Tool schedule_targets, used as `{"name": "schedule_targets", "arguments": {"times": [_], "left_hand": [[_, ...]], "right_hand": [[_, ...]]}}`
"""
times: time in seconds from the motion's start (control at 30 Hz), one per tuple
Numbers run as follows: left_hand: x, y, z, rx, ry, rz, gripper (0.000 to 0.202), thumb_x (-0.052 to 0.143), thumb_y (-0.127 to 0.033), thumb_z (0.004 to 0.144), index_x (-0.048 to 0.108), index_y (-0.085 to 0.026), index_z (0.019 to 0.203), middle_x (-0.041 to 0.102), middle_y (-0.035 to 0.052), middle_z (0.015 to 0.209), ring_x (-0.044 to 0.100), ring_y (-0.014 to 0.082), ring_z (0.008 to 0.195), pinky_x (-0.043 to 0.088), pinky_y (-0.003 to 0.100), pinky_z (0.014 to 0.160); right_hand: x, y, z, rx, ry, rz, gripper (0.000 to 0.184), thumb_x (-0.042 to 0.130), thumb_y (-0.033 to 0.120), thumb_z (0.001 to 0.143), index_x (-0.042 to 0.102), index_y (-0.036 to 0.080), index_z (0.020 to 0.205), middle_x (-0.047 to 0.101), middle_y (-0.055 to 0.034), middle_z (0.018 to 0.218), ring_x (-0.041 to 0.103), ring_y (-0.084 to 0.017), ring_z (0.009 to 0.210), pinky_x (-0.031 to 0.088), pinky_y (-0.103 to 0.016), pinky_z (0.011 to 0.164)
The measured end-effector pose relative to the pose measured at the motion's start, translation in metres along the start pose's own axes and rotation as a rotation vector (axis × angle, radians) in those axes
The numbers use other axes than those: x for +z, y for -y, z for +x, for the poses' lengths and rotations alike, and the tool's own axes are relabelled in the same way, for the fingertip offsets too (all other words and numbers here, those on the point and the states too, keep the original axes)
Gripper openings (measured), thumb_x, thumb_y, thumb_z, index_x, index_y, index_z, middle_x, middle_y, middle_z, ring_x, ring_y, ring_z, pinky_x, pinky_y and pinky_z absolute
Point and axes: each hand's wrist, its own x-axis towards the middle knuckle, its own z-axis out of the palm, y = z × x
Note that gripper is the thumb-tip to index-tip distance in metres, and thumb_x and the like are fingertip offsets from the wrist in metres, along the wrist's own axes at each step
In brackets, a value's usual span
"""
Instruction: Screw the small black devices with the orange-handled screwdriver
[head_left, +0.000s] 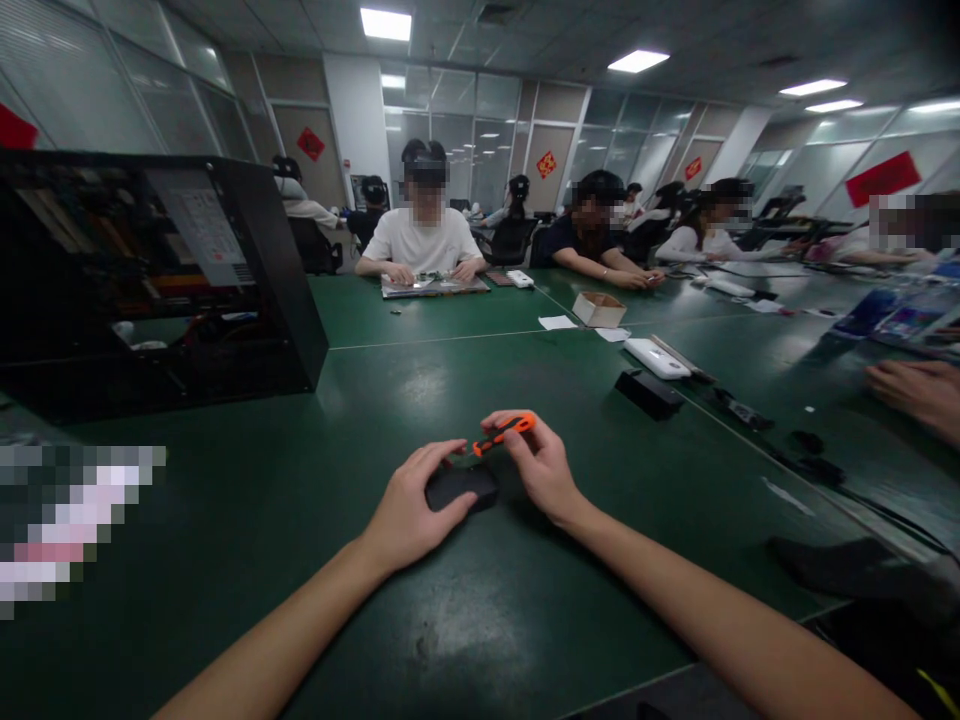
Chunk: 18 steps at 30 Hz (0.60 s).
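Observation:
My left hand point(411, 505) rests on a small flat black device point(466, 487) lying on the green table point(300, 560), fingers curled over its left end. My right hand point(541, 466) is closed around an orange and black screwdriver point(504, 433), held nearly level with its tip pointing left, just above the device's far edge. Both forearms reach in from the bottom of the view.
An open black computer case point(150, 280) stands at the left. A black block point(649, 392), a white device point(657, 358) and a cardboard box point(598, 309) lie to the right. Several people sit across the table. Another person's hand point(919, 392) rests at the right edge.

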Motion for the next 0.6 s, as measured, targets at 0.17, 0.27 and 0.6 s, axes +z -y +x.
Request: {"name": "schedule_targets", "arguments": {"times": [0.17, 0.27, 0.6], "left_hand": [[0.001, -0.003, 0.0, -0.11, 0.133, 0.043, 0.042, 0.08, -0.029, 0.078, 0.07, -0.021, 0.118, 0.074, 0.0073, 0.114, 0.069, 0.0266, 0.103, 0.053, 0.039, 0.094], [0.0, -0.004, 0.001, -0.141, 0.132, 0.028, 0.039, 0.08, -0.029, 0.078, 0.072, -0.02, 0.116, 0.075, 0.0066, 0.113, 0.071, 0.0262, 0.103, 0.053, 0.038, 0.095], [0.0, -0.002, 0.0, -0.139, 0.12, -0.021, 0.041, 0.08, -0.03, 0.08, 0.074, -0.023, 0.12, 0.077, 0.0071, 0.118, 0.073, 0.0284, 0.106, 0.055, 0.043, 0.098]], "right_hand": [[-0.01, 0.011, 0.005, -0.1, -0.077, 0.004, 0.019, 0.061, 0.04, 0.096, 0.063, 0.022, 0.101, 0.067, -0.0025, 0.087, 0.063, -0.013, 0.068, 0.052, -0.025, 0.059], [-0.014, 0.017, 0.004, -0.248, -0.027, -0.131, 0.017, 0.061, 0.037, 0.096, 0.063, 0.021, 0.102, 0.066, -0.0037, 0.087, 0.064, -0.015, 0.071, 0.054, -0.028, 0.064], [-0.017, 0.025, 0.001, -0.305, -0.066, -0.263, 0.02, 0.054, 0.039, 0.099, 0.059, 0.021, 0.104, 0.064, -0.0043, 0.084, 0.063, -0.016, 0.072, 0.055, -0.031, 0.065]]}}
